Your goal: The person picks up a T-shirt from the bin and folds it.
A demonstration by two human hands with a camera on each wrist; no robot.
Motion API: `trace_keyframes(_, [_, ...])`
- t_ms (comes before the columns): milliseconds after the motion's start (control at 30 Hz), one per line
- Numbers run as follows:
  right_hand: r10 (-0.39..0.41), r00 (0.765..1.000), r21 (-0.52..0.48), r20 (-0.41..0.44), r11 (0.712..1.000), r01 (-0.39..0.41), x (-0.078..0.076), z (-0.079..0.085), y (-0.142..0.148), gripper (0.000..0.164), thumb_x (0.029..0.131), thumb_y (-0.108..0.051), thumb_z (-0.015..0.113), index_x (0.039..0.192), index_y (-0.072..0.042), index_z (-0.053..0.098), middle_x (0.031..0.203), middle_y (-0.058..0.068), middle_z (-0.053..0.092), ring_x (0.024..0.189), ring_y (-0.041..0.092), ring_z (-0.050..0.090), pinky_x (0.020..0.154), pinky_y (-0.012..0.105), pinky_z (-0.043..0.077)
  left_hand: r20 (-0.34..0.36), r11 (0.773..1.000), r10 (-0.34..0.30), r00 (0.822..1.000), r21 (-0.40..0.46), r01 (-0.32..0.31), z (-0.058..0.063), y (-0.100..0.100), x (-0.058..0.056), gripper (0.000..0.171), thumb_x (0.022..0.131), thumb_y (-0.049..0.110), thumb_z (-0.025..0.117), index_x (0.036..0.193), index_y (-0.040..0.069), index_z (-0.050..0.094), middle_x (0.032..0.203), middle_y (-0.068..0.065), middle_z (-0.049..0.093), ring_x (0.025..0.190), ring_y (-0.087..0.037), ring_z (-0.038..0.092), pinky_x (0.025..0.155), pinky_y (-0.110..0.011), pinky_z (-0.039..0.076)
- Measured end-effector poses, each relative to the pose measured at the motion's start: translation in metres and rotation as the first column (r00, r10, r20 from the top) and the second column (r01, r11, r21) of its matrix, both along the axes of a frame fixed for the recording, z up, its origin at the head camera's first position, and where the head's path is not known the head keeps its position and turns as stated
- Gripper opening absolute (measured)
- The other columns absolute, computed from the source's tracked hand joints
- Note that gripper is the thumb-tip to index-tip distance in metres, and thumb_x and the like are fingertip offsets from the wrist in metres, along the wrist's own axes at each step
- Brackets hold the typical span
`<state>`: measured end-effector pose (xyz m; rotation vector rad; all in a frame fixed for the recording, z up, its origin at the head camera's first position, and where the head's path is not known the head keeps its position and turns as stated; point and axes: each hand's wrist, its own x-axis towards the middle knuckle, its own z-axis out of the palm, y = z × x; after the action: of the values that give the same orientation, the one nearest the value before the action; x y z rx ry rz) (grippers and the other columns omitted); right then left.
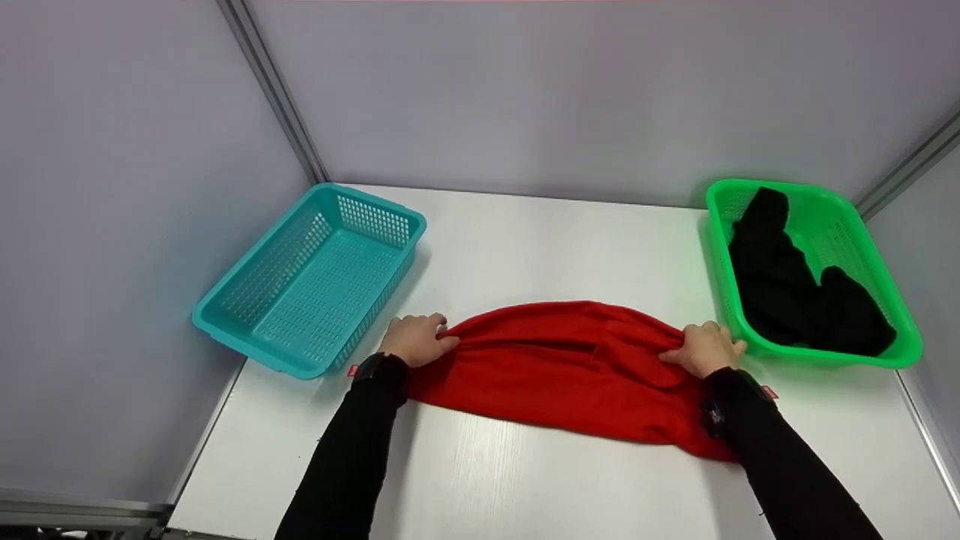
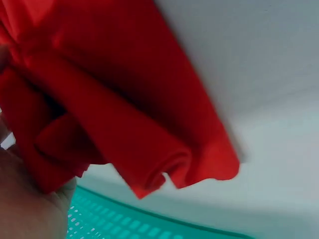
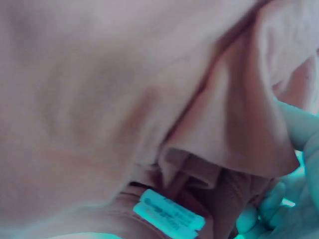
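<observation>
A red garment (image 1: 540,375) lies stretched sideways across the white table, with a long fold along its middle. My left hand (image 1: 418,340) grips its upper left end between thumb and fingers, and in the left wrist view layered edges of the garment (image 2: 124,114) hang beside the palm. At the upper right end my right hand (image 1: 706,349) pinches the cloth. In the right wrist view, where colours look washed out, a small printed label (image 3: 169,214) shows at the garment's opening, near the fingers (image 3: 294,199).
A blue-green plastic basket (image 1: 409,259) with nothing in it stands to the left, close to my left hand. On the right, a green basket (image 1: 874,225) holds black cloth (image 1: 787,277). Pale panels (image 1: 525,97) enclose the table (image 1: 555,247) at the back and sides.
</observation>
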<state>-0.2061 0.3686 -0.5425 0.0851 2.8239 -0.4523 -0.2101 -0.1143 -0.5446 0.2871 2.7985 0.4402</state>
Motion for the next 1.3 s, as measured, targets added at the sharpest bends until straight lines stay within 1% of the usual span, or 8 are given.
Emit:
trace_keyframes(233, [0.028, 0.999, -0.088, -0.017, 0.996, -0.029, -0.001, 0.005, 0.004, 0.072, 0.098, -0.065, 0.057, 0.112, 0.005, 0.059, 0.118, 0.034, 0.045, 0.111, 0.053, 0.038, 0.086, 0.062, 0.034, 0.119, 0.984, 0.111, 0.987, 0.124, -0.126, 0.013, 0.001, -0.004, 0.054, 0.108, 0.046, 0.047, 0.134, 0.004, 0.069, 0.133, -0.017, 0.068, 0.123, -0.043, 0.053, 0.106, -0.06, 0.031])
trace_keyframes(433, [0.023, 0.997, -0.043, -0.079, 0.999, -0.027, -0.003, 0.012, 0.011, 0.032, 0.105, -0.022, 0.056, 0.104, 0.011, 0.059, 0.105, 0.038, 0.06, 0.097, 0.056, 0.061, 0.08, 0.063, 0.05, 0.142, 0.976, 0.129, 0.981, 0.154, -0.151, 0.02, -0.001, -0.009, 0.035, 0.103, 0.025, 0.059, 0.124, 0.001, 0.073, 0.124, -0.017, 0.071, 0.12, -0.042, 0.057, 0.105, -0.059, 0.032])
trace_keyframes(600, [-0.023, 0.992, 0.004, -0.121, 1.0, 0.023, -0.001, 0.012, 0.014, 0.025, 0.102, -0.013, 0.057, 0.104, 0.01, 0.065, 0.108, 0.037, 0.065, 0.097, 0.056, 0.064, 0.078, 0.065, 0.053, 0.097, 0.978, 0.101, 0.99, 0.174, -0.117, 0.022, -0.003, -0.011, 0.016, 0.096, 0.017, 0.066, 0.106, 0.005, 0.069, 0.106, -0.013, 0.071, 0.105, -0.037, 0.06, 0.096, -0.055, 0.035])
trace_keyframes(700, [-0.064, 0.953, -0.084, -0.295, 0.996, 0.041, 0.001, 0.01, 0.011, 0.021, 0.105, -0.013, 0.055, 0.104, 0.006, 0.065, 0.105, 0.033, 0.066, 0.096, 0.055, 0.064, 0.076, 0.065, 0.052, 0.016, 0.974, 0.094, 0.995, 0.204, -0.095, 0.022, -0.005, -0.013, 0.007, 0.093, 0.01, 0.064, 0.098, 0.009, 0.059, 0.095, -0.01, 0.067, 0.096, -0.033, 0.06, 0.093, -0.053, 0.034])
trace_keyframes(800, [-0.125, 0.88, -0.175, -0.458, 0.983, 0.049, 0.0, 0.012, 0.005, 0.021, 0.109, -0.018, 0.053, 0.107, 0.001, 0.061, 0.101, 0.029, 0.067, 0.092, 0.056, 0.064, 0.074, 0.067, 0.049, -0.086, 0.964, 0.111, 0.99, 0.253, -0.086, 0.023, -0.007, -0.016, 0.011, 0.093, 0.003, 0.063, 0.096, 0.009, 0.053, 0.088, -0.01, 0.064, 0.089, -0.032, 0.059, 0.09, -0.05, 0.04])
trace_keyframes(933, [-0.186, 0.806, -0.265, -0.562, 0.963, 0.037, -0.007, 0.024, 0.0, 0.025, 0.109, -0.025, 0.055, 0.112, 0.0, 0.059, 0.087, 0.03, 0.066, 0.081, 0.055, 0.064, 0.07, 0.065, 0.048, -0.159, 0.94, 0.126, 0.979, 0.336, -0.066, 0.029, -0.009, -0.021, 0.012, 0.094, -0.003, 0.063, 0.102, 0.004, 0.057, 0.099, -0.016, 0.063, 0.094, -0.034, 0.058, 0.088, -0.047, 0.05])
trace_keyframes(1200, [-0.137, 0.821, -0.299, -0.554, 0.953, -0.043, -0.023, 0.053, 0.007, 0.022, 0.107, -0.012, 0.059, 0.119, 0.006, 0.064, 0.099, 0.032, 0.07, 0.084, 0.048, 0.065, 0.078, 0.057, 0.05, -0.122, 0.941, 0.148, 0.981, 0.323, -0.101, 0.049, -0.015, -0.031, 0.022, 0.098, 0.005, 0.058, 0.112, -0.005, 0.071, 0.116, -0.022, 0.07, 0.109, -0.037, 0.063, 0.099, -0.049, 0.051])
trace_keyframes(1300, [-0.097, 0.801, -0.247, -0.59, 0.967, -0.065, -0.028, 0.065, 0.011, 0.021, 0.105, -0.01, 0.061, 0.115, 0.007, 0.068, 0.101, 0.033, 0.07, 0.086, 0.051, 0.065, 0.078, 0.061, 0.05, -0.114, 0.939, 0.173, 0.978, 0.319, -0.129, 0.06, -0.016, -0.035, 0.02, 0.1, 0.006, 0.058, 0.11, -0.005, 0.072, 0.113, -0.022, 0.07, 0.106, -0.037, 0.064, 0.096, -0.049, 0.052])
